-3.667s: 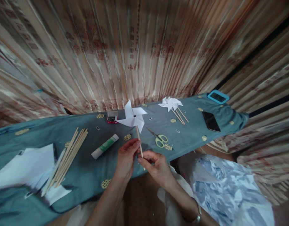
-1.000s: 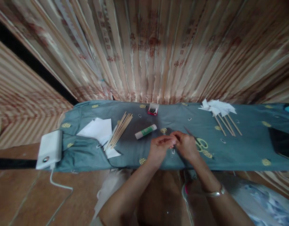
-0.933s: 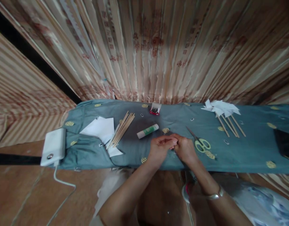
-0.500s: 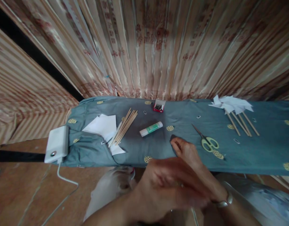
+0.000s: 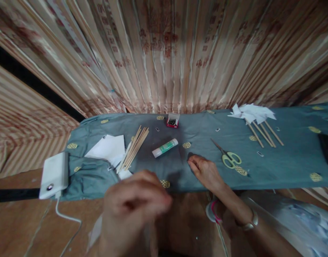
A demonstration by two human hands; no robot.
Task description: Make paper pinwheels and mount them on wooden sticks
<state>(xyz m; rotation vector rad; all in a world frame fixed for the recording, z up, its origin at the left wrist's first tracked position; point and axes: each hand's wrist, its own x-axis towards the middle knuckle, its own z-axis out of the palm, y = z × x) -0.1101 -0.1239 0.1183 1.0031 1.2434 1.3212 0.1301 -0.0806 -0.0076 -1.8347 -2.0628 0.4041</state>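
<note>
My left hand (image 5: pixel 137 203) hangs in front of the bench's near edge, blurred by motion. Its fingers curl in toward the thumb, and whatever may be between them cannot be made out. On the cloth, my right hand (image 5: pixel 205 171) rests closed with thumb and fingertips together; anything in its grip is hidden. A glue stick (image 5: pixel 165 148) lies beyond and between both hands. Just right of my right hand are scissors (image 5: pixel 229 157) with pale green handles. Thin wooden sticks (image 5: pixel 137 146) lie bundled beside white paper sheets (image 5: pixel 107 148) at left.
A small red box (image 5: pixel 172 121) of dark pins stands open at the back. White paper pinwheels (image 5: pixel 252 113) on sticks lie at far right, near a dark object (image 5: pixel 327 148). A white power bank (image 5: pixel 55 175) with a cable sits on the left end.
My left hand has swung leftward, away from in front of my right forearm. My right hand stays closed on the cloth. The view has shifted slightly, bringing the dark object at right into sight.
</note>
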